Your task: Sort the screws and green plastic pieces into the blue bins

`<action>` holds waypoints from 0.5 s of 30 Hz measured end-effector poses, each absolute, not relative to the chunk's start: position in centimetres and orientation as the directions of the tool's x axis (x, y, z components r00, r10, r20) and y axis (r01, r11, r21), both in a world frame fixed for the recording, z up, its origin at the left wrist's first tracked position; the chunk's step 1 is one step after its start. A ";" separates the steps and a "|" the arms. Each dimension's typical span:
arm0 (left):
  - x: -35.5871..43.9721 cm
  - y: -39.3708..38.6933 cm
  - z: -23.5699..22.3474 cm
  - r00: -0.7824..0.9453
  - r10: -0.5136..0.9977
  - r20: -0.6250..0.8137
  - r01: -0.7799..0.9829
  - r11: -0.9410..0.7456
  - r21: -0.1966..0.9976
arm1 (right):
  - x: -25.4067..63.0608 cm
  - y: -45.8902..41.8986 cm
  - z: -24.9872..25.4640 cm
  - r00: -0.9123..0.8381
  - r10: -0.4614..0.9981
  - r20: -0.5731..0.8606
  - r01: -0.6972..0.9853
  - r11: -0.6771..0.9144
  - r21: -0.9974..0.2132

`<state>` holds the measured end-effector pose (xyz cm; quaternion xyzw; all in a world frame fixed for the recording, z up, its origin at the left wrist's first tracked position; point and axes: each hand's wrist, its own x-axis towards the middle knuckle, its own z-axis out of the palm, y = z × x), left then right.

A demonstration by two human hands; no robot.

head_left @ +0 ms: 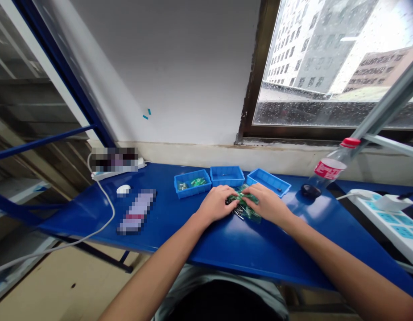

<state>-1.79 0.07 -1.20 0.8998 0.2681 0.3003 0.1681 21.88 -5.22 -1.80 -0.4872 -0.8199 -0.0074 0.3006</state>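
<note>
Both my hands rest on a small heap of green circuit boards (247, 213) in the middle of the blue table (179, 223). My left hand (217, 203) lies over the heap's left side with its fingers curled onto the boards. Over the right side, my right hand (266, 203) has its fingers bent down on the boards. Just behind the hands stand three blue trays: the left tray (192, 183) holds a few green parts, the middle tray (227, 175) and the right tray (268, 181) show little inside.
A plastic bottle with a red cap (328, 169) lies tilted at the right, beside a dark round object (310, 191). A white power strip (390, 218) sits far right. At the left are a white cable (102, 214), a white mouse-like item (123, 190) and blurred objects. Window behind.
</note>
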 end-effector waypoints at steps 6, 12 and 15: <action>-1.7 -0.1 -0.9 0.657 0.591 0.468 0.376 -0.795 0.476 | 21.6 -5.5 -1.5 -0.233 0.755 0.614 0.812 0.498 -0.304; -1.6 -0.3 -0.7 0.590 0.617 0.521 0.312 -0.770 0.557 | 20.0 -6.9 -0.3 0.041 0.725 0.688 0.667 0.493 -0.559; -1.7 -0.5 -0.6 0.548 0.639 0.540 0.278 -0.748 0.603 | 19.5 -7.1 -0.4 0.052 0.760 0.647 0.568 0.511 -0.645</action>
